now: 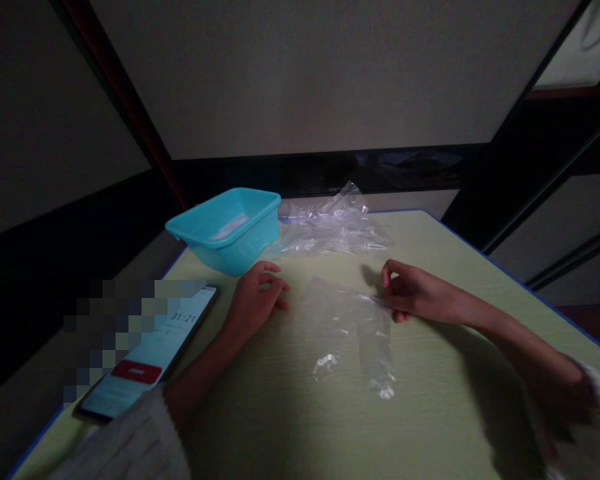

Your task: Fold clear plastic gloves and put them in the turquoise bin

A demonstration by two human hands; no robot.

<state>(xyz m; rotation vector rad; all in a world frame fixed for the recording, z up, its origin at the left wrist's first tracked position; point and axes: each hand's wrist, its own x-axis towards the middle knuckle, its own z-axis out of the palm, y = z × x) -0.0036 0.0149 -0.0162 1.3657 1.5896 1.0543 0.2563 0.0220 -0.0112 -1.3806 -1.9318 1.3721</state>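
Note:
A clear plastic bag (337, 310) hangs over or lies on the middle of the table, with two long strips reaching toward me. My right hand (413, 293) pinches its right corner between thumb and fingers. To the left of the bag, my left hand (260, 297) holds nothing; its fingers are loosely bent and apart, a short way from the bag's edge. Behind both hands lies a crumpled heap of clear plastic bags (330, 230).
A turquoise plastic basket (257, 240) with something whitish inside stands at the back left. Near my left forearm lies a phone (155, 353) showing a timer. The pale table (260, 413) has a blue edge and meets a grey panel wall (305, 80).

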